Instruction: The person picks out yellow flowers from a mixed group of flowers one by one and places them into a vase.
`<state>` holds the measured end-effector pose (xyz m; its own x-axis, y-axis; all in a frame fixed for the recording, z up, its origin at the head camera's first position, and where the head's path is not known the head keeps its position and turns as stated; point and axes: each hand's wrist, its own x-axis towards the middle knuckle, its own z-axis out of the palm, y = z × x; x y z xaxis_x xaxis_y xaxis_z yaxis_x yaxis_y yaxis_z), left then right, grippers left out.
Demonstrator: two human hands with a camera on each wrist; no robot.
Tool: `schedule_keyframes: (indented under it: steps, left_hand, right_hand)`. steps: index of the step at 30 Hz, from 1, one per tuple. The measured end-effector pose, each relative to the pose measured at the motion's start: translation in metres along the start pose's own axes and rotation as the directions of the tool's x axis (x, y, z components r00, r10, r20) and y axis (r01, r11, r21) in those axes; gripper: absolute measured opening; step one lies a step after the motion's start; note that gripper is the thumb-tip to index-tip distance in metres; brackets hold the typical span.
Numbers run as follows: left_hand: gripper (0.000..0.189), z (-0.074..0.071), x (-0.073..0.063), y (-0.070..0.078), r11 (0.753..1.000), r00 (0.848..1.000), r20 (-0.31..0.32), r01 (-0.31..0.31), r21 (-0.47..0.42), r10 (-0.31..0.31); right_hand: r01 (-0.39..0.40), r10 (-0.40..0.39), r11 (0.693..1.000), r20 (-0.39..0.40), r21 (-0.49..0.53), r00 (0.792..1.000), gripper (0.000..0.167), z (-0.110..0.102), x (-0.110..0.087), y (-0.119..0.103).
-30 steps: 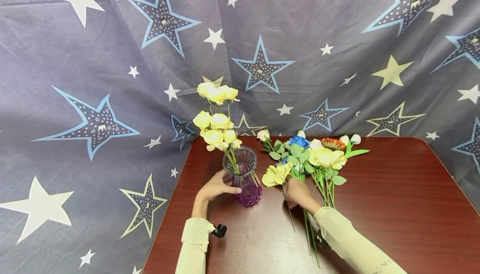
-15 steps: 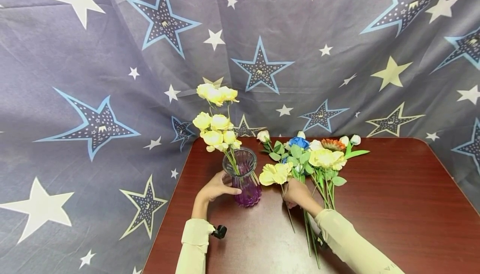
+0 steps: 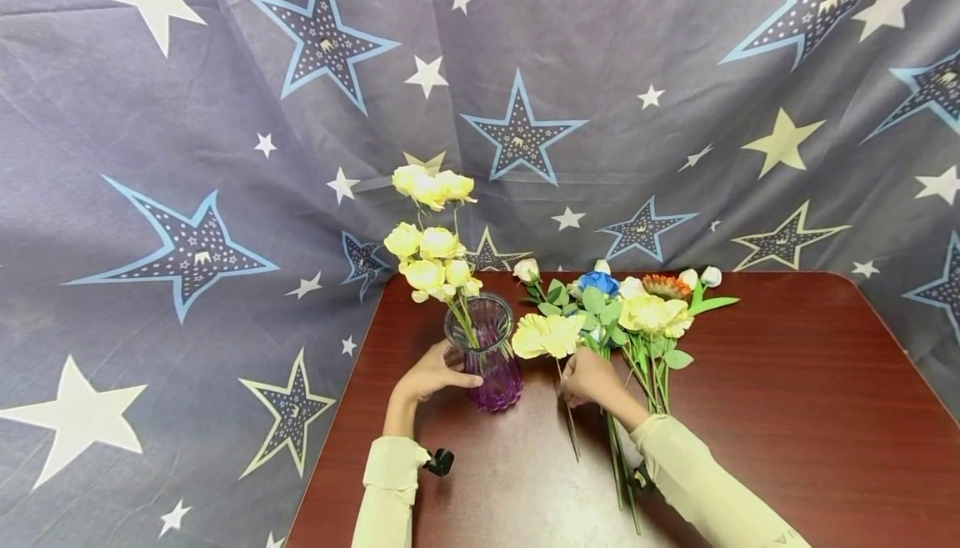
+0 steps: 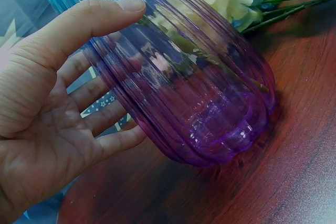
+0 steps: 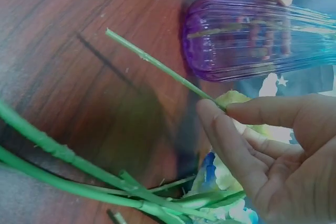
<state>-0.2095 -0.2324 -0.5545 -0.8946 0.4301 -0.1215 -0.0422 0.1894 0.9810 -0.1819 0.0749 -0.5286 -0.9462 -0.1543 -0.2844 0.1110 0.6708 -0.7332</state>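
Observation:
A clear ribbed glass vase (image 3: 498, 381), purple toward its base, stands upright on the table. My left hand (image 3: 431, 377) grips its left side, the thumb in front and the fingers (image 4: 107, 114) behind the glass. Pale yellow flowers (image 3: 431, 268) rise from the vase and lean left. Right of the vase, my right hand (image 3: 596, 381) pinches a yellow flower's (image 3: 551, 335) stem between thumb and fingertips. In the right wrist view the bare end of that green stem (image 5: 157, 61) sticks out past the fingertips, above the table.
Beside and behind the right hand lies a pile of flowers: a blue rose (image 3: 598, 283), an orange flower (image 3: 663, 287), a yellow flower (image 3: 651, 314) and white tulips (image 3: 711, 279). Their green stems (image 3: 617, 465) run toward the front of the reddish table (image 3: 787, 414). A star-patterned cloth (image 3: 525, 31) hangs behind.
My right hand has shifted slightly left with the yellow flower, whose head is now nearer the vase and a little higher. The left hand and the vase have stayed put.

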Motion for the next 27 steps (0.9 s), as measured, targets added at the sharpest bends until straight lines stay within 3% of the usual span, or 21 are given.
schedule_keyframes:
  steps: [6, 13, 17, 27]
  left_hand:
    - [0.084, 0.000, 0.000, 0.001, 1.000, 1.000, 0.000, 0.003, 0.002, -0.003]
    - [0.086, 0.000, 0.000, 0.002, 1.000, 1.000, -0.004, 0.007, 0.000, -0.007]
    - [0.086, 0.000, 0.000, 0.001, 1.000, 1.000, -0.005, 0.010, 0.006, -0.010]
    - [0.086, 0.000, 0.001, 0.000, 1.000, 1.000, 0.001, -0.004, -0.002, 0.004]
  right_hand:
    - [0.005, -0.009, 0.995, 0.032, 0.101, 0.999, 0.011, -0.011, -0.002, -0.007]
    - [0.006, -0.010, 0.995, 0.034, 0.100, 0.999, 0.013, -0.026, 0.002, -0.010]
    - [0.011, -0.017, 0.988, 0.037, 0.155, 0.999, 0.012, -0.036, 0.002, -0.012]
    - [0.038, -0.072, 0.970, 0.136, 0.241, 0.988, 0.006, -0.061, 0.004, -0.014]
